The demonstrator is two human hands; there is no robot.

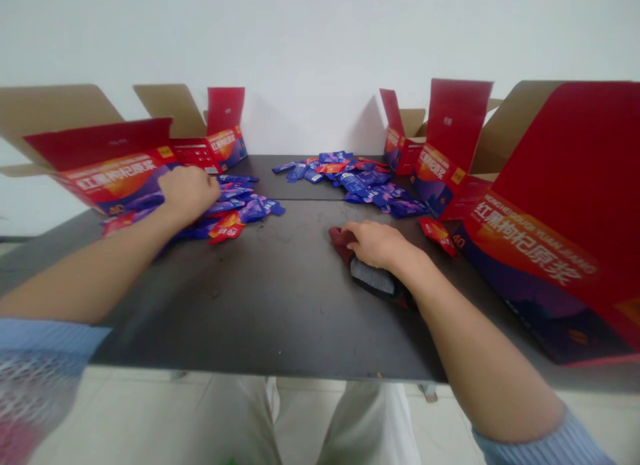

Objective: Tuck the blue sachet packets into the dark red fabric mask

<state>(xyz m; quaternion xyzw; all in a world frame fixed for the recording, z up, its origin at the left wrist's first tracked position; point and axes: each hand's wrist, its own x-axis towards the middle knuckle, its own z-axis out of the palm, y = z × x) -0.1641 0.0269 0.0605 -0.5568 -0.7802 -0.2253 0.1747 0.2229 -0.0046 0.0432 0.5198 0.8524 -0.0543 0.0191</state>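
Observation:
My left hand (187,193) rests with curled fingers on a pile of blue and red sachets (235,208) at the left of the dark table (270,298). What its fingers grip is hidden. My right hand (377,243) lies closed on a dark red and grey cloth (373,278) near the table's middle. A second heap of blue and red sachets (360,178) lies further back, to the right of centre.
Open red and purple cartons stand on both sides: one at the left (110,171), one behind it (220,145), a big one at the right (560,238), and two further back (445,165). A loose red sachet (437,233) lies by the right carton.

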